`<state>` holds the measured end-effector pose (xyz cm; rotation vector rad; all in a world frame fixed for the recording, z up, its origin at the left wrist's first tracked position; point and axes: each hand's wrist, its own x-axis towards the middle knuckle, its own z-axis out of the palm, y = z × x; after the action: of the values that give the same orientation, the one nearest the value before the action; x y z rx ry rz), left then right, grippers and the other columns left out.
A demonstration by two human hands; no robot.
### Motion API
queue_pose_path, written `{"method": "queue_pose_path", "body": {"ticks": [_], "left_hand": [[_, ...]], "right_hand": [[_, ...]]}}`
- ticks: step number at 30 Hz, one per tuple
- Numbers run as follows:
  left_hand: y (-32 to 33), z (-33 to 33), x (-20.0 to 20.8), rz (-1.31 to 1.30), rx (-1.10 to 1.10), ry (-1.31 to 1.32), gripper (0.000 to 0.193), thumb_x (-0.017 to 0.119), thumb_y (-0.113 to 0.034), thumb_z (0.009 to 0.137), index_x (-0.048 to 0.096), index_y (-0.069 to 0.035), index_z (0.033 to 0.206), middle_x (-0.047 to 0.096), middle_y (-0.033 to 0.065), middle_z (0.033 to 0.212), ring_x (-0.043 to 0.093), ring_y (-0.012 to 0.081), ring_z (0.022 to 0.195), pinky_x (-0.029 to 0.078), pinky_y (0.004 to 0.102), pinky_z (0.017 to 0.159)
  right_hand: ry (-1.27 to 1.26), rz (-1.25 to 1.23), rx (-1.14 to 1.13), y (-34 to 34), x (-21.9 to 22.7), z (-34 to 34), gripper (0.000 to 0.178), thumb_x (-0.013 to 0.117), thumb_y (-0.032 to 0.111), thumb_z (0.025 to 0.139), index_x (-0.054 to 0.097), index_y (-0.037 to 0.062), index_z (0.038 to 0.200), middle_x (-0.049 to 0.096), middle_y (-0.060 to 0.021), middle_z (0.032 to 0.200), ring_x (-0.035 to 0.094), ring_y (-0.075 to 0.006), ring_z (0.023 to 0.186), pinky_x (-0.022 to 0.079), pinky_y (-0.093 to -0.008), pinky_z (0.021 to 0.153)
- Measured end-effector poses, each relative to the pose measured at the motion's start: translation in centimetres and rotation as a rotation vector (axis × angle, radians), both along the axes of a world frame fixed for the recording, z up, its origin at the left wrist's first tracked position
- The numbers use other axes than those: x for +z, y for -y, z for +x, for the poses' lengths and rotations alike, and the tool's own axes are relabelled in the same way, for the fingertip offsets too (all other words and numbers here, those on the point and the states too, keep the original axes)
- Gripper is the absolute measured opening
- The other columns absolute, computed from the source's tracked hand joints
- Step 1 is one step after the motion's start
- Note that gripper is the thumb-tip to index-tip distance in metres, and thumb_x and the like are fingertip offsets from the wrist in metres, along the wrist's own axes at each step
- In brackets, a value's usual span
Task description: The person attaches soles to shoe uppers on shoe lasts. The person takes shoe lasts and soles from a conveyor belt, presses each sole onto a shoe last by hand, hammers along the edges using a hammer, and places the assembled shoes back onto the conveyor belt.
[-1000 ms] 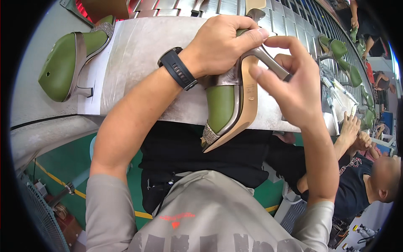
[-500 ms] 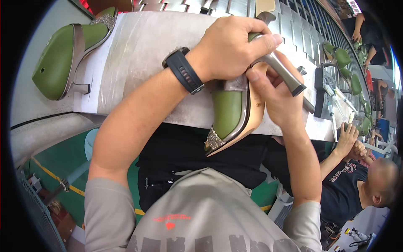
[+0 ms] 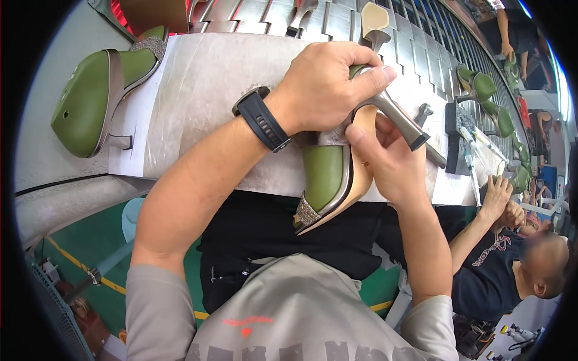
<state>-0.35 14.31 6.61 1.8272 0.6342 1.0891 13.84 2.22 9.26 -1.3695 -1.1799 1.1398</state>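
Note:
A green high-heeled shoe (image 3: 325,171) hangs over the table's near edge, its rhinestone-trimmed toe toward me, tan sole facing right and dark metallic heel (image 3: 398,115) sticking out to the right. My left hand (image 3: 328,87), watch on its wrist, is closed round the back of the shoe, its thumb on the base of the heel. Under the heel my right hand (image 3: 394,159) pinches the shoe at the sole's waist, thumb on the near side; its other fingers are partly hidden behind the heel. Another green shoe (image 3: 84,105) lies at the left.
The pale work table (image 3: 205,78) borders a metal slat conveyor (image 3: 271,15) carrying loose heels. A dark block with syringe-like tubes (image 3: 478,147) stands at the right. Beyond it, several green shoes (image 3: 500,117) line up, and a co-worker (image 3: 500,265) sits with both hands raised.
Both hands and the shoe sit slightly lower and further left in the picture, as the whole view has shifted a little. The grip looks the same.

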Motion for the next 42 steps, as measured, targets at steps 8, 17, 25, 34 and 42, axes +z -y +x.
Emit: {"method": "queue_pose_path", "body": {"ticks": [8, 17, 25, 34, 42], "left_hand": [[-1.3, -2.0, -0.9, -0.201, -0.033, 0.166, 0.040, 0.065, -0.036, 0.109, 0.072, 0.003, 0.109, 0.071, 0.0025, 0.094, 0.063, 0.0091, 0.089, 0.052, 0.0268, 0.083], [9.7, -9.1, -0.1, 0.382, 0.221, -0.214, 0.074, 0.098, -0.029, 0.070, 0.066, -0.002, 0.131, 0.066, 0.0163, 0.127, 0.065, 0.0325, 0.114, 0.054, 0.0411, 0.099], [9.2, -8.9, -1.2, 0.569, 0.101, -0.172, 0.073, 0.097, -0.030, 0.072, 0.068, 0.000, 0.132, 0.071, 0.0211, 0.133, 0.070, 0.0392, 0.121, 0.057, 0.0480, 0.104], [9.8, -8.7, -1.7, 0.565, 0.114, -0.200, 0.069, 0.096, -0.032, 0.075, 0.069, -0.001, 0.130, 0.073, 0.0203, 0.129, 0.073, 0.0358, 0.120, 0.055, 0.0517, 0.106], [10.9, -6.4, -1.5, 0.444, 0.211, -0.304, 0.080, 0.090, -0.013, 0.071, 0.061, 0.000, 0.144, 0.063, 0.0211, 0.149, 0.064, 0.0380, 0.134, 0.049, 0.0530, 0.112]], "right_hand": [[0.323, 0.006, 0.097, -4.7, 2.7, 0.6, 0.046, 0.086, 0.033, 0.090, 0.076, -0.0077, 0.107, 0.078, -0.0124, 0.088, 0.071, -0.0165, 0.073, 0.057, -0.0337, 0.067], [1.021, 0.516, 0.270, 0.6, 3.1, 2.0, 0.060, 0.088, 0.039, 0.080, 0.073, 0.0010, 0.123, 0.071, -0.0172, 0.130, 0.065, -0.0353, 0.121, 0.044, -0.0532, 0.112], [1.128, 0.648, 0.265, 1.1, 1.9, 0.7, 0.061, 0.086, 0.044, 0.077, 0.075, 0.0054, 0.123, 0.075, -0.0096, 0.121, 0.070, -0.0296, 0.109, 0.043, -0.0582, 0.111], [1.082, 0.535, 0.284, 1.0, 3.4, -0.1, 0.051, 0.089, 0.034, 0.075, 0.077, 0.0032, 0.114, 0.078, -0.0105, 0.107, 0.071, -0.0288, 0.094, 0.051, -0.0480, 0.096], [1.149, 0.690, 0.277, -0.6, 2.0, 2.9, 0.059, 0.089, 0.036, 0.075, 0.077, 0.0046, 0.123, 0.075, -0.0131, 0.126, 0.068, -0.0343, 0.118, 0.049, -0.0497, 0.108]]}}
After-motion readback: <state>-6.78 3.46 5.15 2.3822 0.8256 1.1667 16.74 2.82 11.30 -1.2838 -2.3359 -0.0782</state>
